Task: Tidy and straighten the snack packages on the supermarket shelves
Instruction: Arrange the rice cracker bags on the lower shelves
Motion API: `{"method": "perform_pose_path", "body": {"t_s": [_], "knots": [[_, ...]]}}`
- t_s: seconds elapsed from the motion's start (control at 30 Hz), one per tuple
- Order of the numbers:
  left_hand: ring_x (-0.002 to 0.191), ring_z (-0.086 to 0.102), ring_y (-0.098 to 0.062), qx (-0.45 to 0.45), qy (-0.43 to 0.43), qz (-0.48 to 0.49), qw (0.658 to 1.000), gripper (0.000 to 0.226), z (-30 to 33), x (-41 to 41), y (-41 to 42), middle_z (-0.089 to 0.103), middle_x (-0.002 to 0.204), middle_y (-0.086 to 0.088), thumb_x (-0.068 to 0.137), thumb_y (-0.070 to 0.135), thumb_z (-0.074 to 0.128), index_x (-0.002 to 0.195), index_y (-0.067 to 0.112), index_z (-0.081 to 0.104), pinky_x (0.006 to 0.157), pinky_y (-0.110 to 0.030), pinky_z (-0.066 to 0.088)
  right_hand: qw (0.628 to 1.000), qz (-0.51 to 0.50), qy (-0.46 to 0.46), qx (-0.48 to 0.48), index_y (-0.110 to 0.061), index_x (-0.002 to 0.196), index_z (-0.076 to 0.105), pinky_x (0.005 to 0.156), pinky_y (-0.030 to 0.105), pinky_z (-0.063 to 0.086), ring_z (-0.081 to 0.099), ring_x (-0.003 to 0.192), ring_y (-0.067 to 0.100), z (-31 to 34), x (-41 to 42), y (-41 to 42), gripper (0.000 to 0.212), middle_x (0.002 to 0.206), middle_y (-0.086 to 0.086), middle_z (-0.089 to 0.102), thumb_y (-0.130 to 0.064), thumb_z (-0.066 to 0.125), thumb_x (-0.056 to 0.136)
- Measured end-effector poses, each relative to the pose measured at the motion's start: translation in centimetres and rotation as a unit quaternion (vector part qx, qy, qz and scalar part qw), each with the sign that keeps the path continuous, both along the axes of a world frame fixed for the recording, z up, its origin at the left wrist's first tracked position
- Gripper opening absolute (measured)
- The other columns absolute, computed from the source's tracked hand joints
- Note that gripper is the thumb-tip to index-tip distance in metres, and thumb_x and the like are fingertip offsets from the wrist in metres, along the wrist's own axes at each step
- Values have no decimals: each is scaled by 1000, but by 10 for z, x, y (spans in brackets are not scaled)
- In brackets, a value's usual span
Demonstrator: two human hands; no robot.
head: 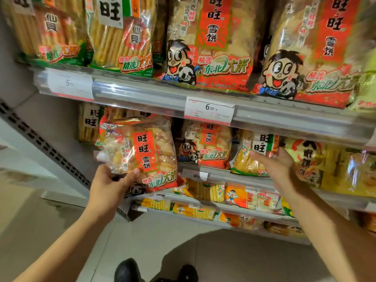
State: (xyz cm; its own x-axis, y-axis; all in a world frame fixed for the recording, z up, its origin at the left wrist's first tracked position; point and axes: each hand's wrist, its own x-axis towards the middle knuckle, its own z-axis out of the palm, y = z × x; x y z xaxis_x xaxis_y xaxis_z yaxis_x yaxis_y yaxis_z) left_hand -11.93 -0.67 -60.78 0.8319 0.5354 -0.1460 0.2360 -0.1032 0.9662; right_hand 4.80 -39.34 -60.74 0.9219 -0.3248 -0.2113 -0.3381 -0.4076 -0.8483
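Left hand [110, 185] grips a red rice-cracker bag [140, 153] by its lower left corner, thumb curled over the front; the bag is tilted and held out in front of the middle shelf [227, 176]. Right hand [278, 165] reaches toward the shelf with fingers straight, fingertips touching a green-edged bag [250, 157] that leans on the middle shelf beside another red bag [205, 147].

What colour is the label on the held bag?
Red-orange, on the held bag, head view.
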Motion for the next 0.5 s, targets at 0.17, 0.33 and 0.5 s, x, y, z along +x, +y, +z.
{"method": "perform_pose_path", "body": {"t_s": [0.17, 0.33, 0.5], "knots": [[99, 70, -30, -37, 27, -38, 998, 51, -21, -18, 3, 71, 108, -14, 74, 21, 83, 115, 2, 59, 89, -55, 53, 999, -1, -25, -23, -14, 132, 47, 59, 21, 45, 58, 75, 8, -3, -40, 0, 107, 93, -12, 58, -69, 82, 48], [98, 69, -26, -28, 42, -55, 997, 56, -30, -27, 28, 72, 107, -8, 70, 31, 86, 114, 7, 60, 90, -54, 53, 990, 77, 80, 86, -35, 116, 51, 92, 29, 35, 51, 103, 10, -19, -73, 46, 60, 99, -17, 61, -57, 77, 66], [93, 70, -12, -57, 28, -40, 997, 64, -33, -47, 71, 73, 101, 6, 56, 40, 91, 109, 30, 55, 80, -38, 56, 995, 66, 2, 72, -43, 108, 63, 80, 31, 45, 64, 96, 4, -22, -100, 111, 55, 97, -23, 70, -64, 74, 58]]}}
